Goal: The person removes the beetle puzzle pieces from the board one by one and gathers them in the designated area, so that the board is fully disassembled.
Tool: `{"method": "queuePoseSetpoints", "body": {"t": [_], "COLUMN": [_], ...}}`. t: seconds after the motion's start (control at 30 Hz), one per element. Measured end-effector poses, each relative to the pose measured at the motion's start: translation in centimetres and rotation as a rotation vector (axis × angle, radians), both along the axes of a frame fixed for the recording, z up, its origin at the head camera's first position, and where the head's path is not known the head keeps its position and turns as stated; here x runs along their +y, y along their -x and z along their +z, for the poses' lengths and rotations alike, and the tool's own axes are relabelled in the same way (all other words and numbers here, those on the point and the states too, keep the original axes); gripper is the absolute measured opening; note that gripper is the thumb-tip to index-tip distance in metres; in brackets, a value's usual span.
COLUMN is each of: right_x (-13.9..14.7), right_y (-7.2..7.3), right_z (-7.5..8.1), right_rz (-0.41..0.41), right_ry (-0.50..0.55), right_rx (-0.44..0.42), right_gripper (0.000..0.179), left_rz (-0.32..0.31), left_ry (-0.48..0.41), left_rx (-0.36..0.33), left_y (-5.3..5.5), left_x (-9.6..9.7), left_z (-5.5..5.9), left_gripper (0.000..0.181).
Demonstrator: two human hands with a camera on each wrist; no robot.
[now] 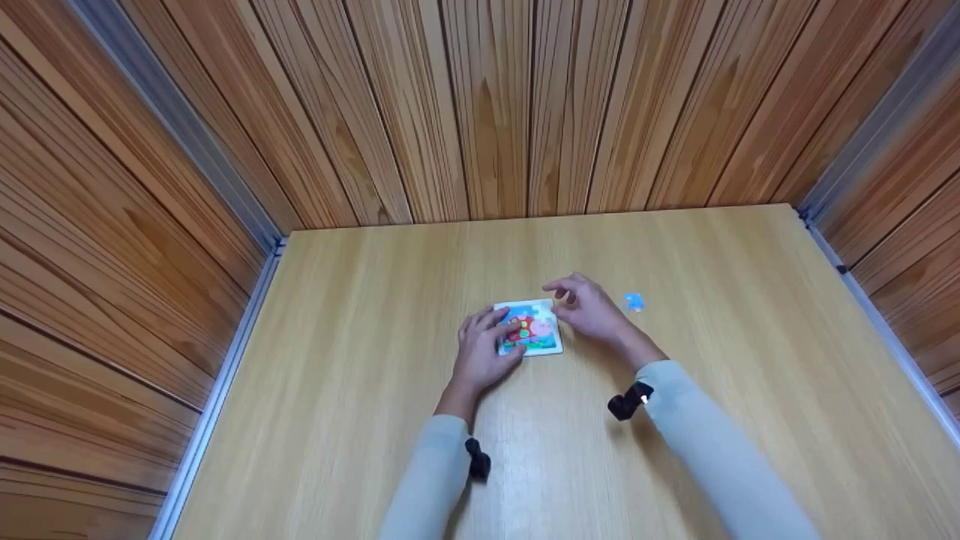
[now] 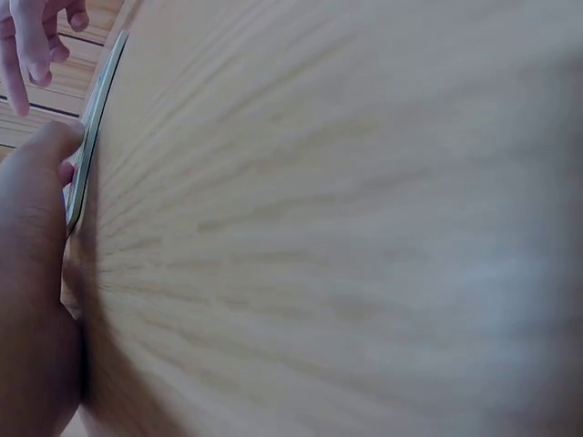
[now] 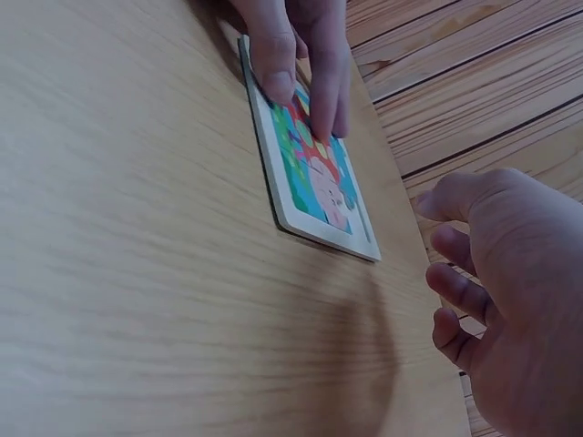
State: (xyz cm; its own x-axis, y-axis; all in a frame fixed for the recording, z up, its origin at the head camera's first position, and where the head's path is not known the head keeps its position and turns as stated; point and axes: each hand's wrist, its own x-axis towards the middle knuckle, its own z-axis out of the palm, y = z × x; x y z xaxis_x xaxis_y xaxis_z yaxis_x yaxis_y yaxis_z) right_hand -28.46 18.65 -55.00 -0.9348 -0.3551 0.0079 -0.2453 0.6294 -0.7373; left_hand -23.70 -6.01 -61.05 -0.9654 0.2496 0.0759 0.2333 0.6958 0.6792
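Head view: left hand (image 1: 484,352) on the puzzle (image 1: 532,331)

The left hand has its fingers spread, touching the puzzle's left side. To do this well, it should keep the tray (image 1: 544,353) from sliding and press softly. The flat white tray rests on the desk (image 1: 337,375) and has the puzzle, with a pink pig (image 1: 541,328), in it; whether there is a gap, I can't tell. By its far right corner is the right hand (image 1: 592,311), fingers loosely bent, nothing seen in them. Farther right, a blue piece (image 1: 634,302) lies on the desk, outside the tray.
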Motion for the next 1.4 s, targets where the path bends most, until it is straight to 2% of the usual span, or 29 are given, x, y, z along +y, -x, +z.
{"method": "queuePoseSetpoints", "body": {"t": [0.37, 0.67, 0.87, 1.1, 1.4], "right_x": [-1.8, -2.7, -3.1, -3.4, -3.5], "right_y": [-0.1, -0.3, -0.4, -0.4, -0.4], "right_z": [-1.5, -2.8, -3.0, -3.0, -3.5], "right_rz": [-0.008, -0.016, -0.045, -0.075, -0.094], "right_ry": [0.001, 0.001, 0.011, 0.002, 0.027], "right_rx": [-0.042, -0.026, -0.078, -0.139, -0.135], "right_gripper": [0.046, 0.044, 0.045, 0.048, 0.047], "left_rz": [-0.014, -0.026, -0.021, -0.021, -0.026], "left_ry": [0.017, 0.001, 0.003, -0.001, -0.007], "left_rx": [-0.009, 0.046, 0.016, 0.030, 0.047], "left_y": [0.2, 0.4, 0.3, 0.3, 0.3], "left_x": [-0.2, -0.2, -0.2, -0.1, -0.2], "left_z": [0.0, -0.2, -0.2, -0.3, -0.4], "left_gripper": [0.049, 0.049, 0.049, 0.049, 0.049]}}
